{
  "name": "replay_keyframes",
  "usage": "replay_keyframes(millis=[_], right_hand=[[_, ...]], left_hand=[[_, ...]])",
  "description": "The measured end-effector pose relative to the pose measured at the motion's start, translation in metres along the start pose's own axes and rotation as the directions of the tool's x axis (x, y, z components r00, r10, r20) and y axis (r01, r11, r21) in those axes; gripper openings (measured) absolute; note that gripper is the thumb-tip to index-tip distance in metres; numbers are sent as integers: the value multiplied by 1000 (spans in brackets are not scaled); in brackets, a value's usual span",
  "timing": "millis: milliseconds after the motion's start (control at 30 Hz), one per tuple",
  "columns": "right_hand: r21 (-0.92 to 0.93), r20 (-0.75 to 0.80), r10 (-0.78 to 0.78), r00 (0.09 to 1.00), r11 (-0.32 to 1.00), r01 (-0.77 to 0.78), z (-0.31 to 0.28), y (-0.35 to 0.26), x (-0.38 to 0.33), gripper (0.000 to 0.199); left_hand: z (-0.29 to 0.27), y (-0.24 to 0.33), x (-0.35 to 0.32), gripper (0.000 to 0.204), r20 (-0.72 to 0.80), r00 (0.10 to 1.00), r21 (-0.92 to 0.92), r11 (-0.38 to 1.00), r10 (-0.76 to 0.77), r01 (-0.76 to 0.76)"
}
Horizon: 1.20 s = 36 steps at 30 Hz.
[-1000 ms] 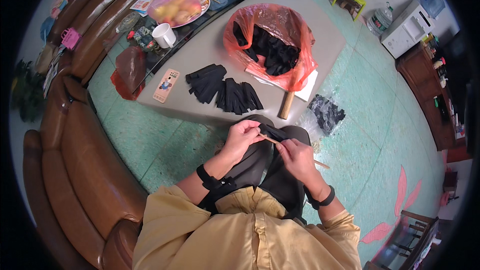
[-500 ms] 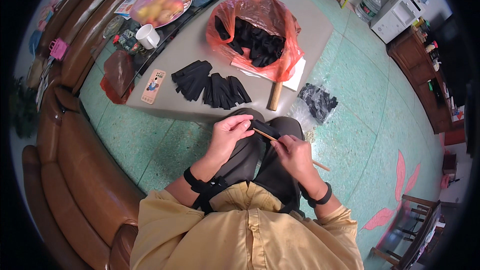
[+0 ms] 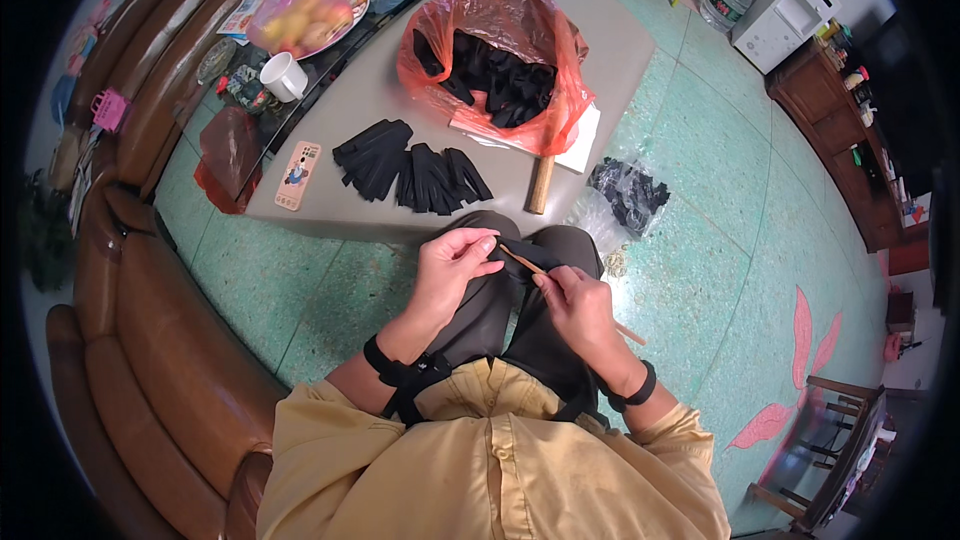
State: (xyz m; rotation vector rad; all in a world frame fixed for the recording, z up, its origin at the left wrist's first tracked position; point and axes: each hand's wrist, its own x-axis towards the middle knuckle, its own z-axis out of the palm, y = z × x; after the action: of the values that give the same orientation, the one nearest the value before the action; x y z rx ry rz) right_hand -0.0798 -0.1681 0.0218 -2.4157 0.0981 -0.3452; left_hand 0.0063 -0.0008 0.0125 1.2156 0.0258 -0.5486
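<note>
Above my lap, my left hand (image 3: 455,265) pinches the end of a black fabric strip (image 3: 541,254) between thumb and fingers. My right hand (image 3: 580,305) grips a thin wooden stick (image 3: 520,259), its tip slanting up to the strip beside my left fingertips. The stick's other end sticks out past my right hand. Whether the tip is inside the strip, I cannot tell. More flat black strips (image 3: 430,180) lie fanned in bunches on the grey table in front. Behind them sits an open red plastic bag (image 3: 425,90) holding many black pieces.
Beside the strips lies a phone in a pink case (image 3: 298,176). A wooden handle (image 3: 540,186) pokes from under the red bag. A white mug (image 3: 284,77) and bagged fruit (image 3: 300,25) stand back left. A clear bag of black pieces (image 3: 628,198) is on the floor; a brown sofa (image 3: 190,340) lines the left.
The whole view has shifted slightly. The stick now slants a little more steeply, its tip still at the black strip; both hands keep their hold.
</note>
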Motion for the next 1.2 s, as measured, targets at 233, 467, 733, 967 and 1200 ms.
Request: replay_keyframes(millis=[233, 467, 733, 967, 1200], right_hand=[[27, -24, -5, 1000, 1000, 5, 0, -2, 0, 19], [186, -100, 80, 992, 981, -60, 7, 1, 5, 16], [257, -61, 87, 994, 964, -68, 9, -2, 2, 19], [390, 105, 204, 973, 892, -229, 14, -1, 13, 23], [158, -6, -4, 1000, 987, 5, 18, -8, 2, 20]], left_hand=[[6, 2, -3, 18, 13, 1000, 27, 999, -23, 23], [6, 1, -5, 14, 50, 996, 111, 991, 73, -78], [7, -8, -3, 15, 32, 990, 141, 980, 140, -144], [4, -7, 6, 15, 1, 988, 122, 981, 152, -151], [4, -5, 9, 14, -61, 993, 115, 988, 106, -98]])
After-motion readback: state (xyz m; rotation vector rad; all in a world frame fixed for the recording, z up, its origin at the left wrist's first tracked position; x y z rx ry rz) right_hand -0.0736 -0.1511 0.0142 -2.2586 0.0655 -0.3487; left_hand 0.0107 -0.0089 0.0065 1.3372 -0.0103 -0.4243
